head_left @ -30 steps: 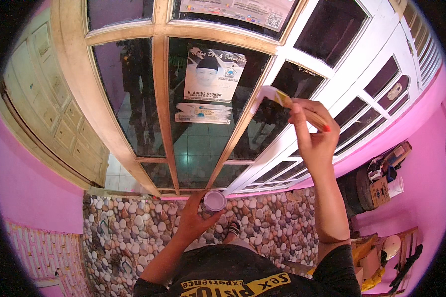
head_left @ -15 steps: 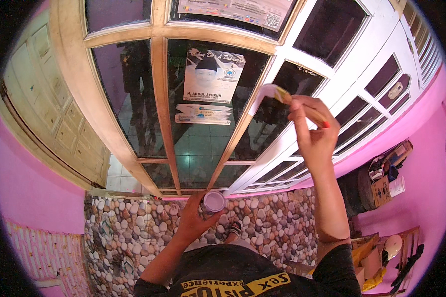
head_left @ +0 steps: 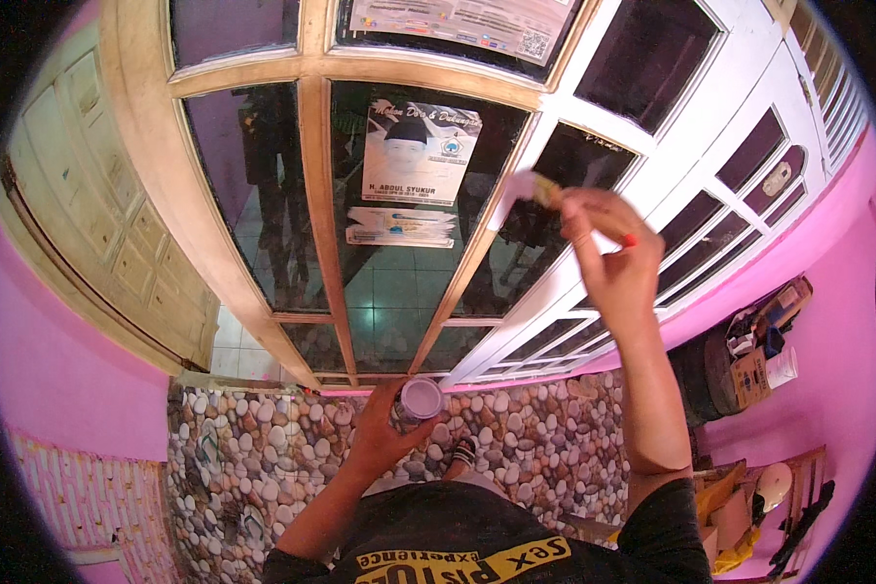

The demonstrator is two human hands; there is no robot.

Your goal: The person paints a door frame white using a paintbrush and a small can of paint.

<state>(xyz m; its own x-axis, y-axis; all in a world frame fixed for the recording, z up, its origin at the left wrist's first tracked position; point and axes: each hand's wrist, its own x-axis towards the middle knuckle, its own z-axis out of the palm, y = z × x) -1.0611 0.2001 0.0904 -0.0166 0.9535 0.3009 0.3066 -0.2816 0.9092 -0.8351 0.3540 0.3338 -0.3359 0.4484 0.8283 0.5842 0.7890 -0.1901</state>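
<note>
- While the right hand (head_left: 608, 263) is gripping a paintbrush (head_left: 535, 190), its fingers are closing tightly round the handle, whose red end is showing at the knuckles.
- Brush bristles, loaded with white paint, are touching the slanting wooden bar of the window frame (head_left: 496, 224), at the line where bare wood is meeting fresh white.
- Left hand (head_left: 384, 433) is wrapping round a small paint can (head_left: 419, 399), fingers curling fully about its side; the can is sitting upright, low before the chest, its open top showing pale lilac-white paint.
- Both hands are staying well apart, the right raised high, the left held low.
- Window frame: the left part is showing bare tan wood, the right part is wearing white paint; dark glass panes are sitting between the bars.
- Poster (head_left: 419, 151) and a smaller paper below it are hanging behind the middle pane.
- Pebble-patterned wall (head_left: 253, 457) is running beneath the window.
- Pink wall (head_left: 827, 331) is flanking the frame on the right.
- Cluttered shelf (head_left: 759, 346) with boxes is standing against that pink wall, well apart from the hands.
</note>
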